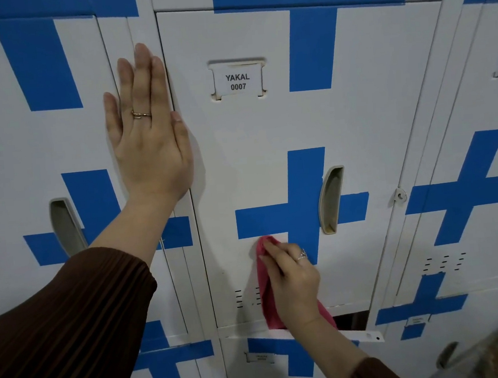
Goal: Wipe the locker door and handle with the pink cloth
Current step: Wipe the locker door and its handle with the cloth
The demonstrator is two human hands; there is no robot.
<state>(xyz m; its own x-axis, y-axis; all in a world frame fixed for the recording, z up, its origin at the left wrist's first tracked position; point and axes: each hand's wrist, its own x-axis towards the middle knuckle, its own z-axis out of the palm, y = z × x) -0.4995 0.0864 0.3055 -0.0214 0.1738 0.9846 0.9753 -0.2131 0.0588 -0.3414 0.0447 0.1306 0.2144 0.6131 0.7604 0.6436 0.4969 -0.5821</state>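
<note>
The white locker door [370,113] with blue cross stripes carries a label reading YAKAL 0007 [238,81]. Its recessed handle [330,200] sits at the right of the blue cross. My right hand [293,280] grips the pink cloth [266,289] and holds it against the door just below the cross, left of the handle. Part of the cloth hangs down under my wrist. My left hand [147,128] lies flat with straight fingers on the frame at the door's left edge.
Neighbouring lockers with the same blue crosses stand left [15,147] and right [478,170], each with its own handle. The locker door below [285,362] stands slightly ajar, leaving a dark gap. A hasp [400,196] sticks out right of the door.
</note>
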